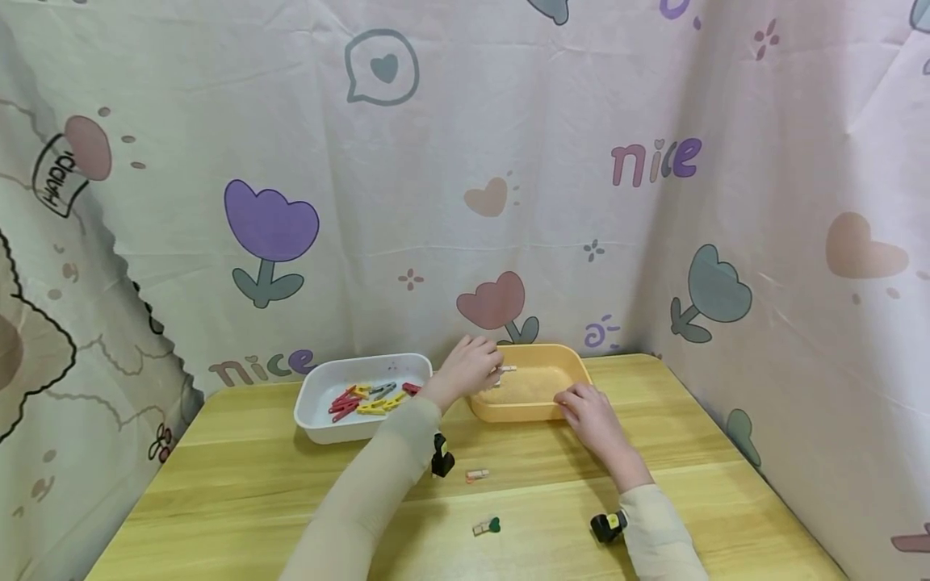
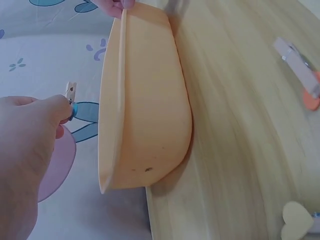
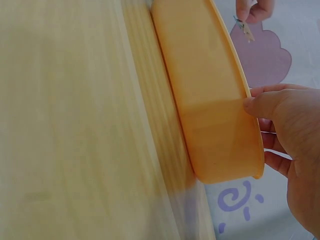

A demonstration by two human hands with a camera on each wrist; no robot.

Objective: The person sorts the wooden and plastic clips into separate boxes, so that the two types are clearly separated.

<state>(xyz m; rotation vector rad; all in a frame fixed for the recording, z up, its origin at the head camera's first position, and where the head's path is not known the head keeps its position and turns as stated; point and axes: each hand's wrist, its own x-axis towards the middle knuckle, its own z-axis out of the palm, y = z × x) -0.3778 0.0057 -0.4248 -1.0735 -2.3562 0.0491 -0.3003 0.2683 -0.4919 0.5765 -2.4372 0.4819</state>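
Observation:
My left hand (image 1: 465,371) is above the left end of a yellow-orange plastic tray (image 1: 519,413). Between thumb and fingertips it pinches a small wooden clothespin (image 2: 70,92) with a bit of blue on it. My right hand (image 1: 597,428) grips the tray's near rim towards its right end, thumb outside and fingers inside, as the right wrist view shows. On the table in front of the tray lie two more small wooden clothespins, one with an orange piece (image 1: 476,475) and, closer to me, one with a green heart (image 1: 487,527).
Left of the yellow-orange tray stands a white tray (image 1: 311,407) with several red, yellow and grey clothespins (image 1: 370,403). The wooden table (image 1: 247,484) meets a patterned curtain (image 1: 407,202) at the back and sides. A black camera (image 1: 609,527) is strapped to the right wrist.

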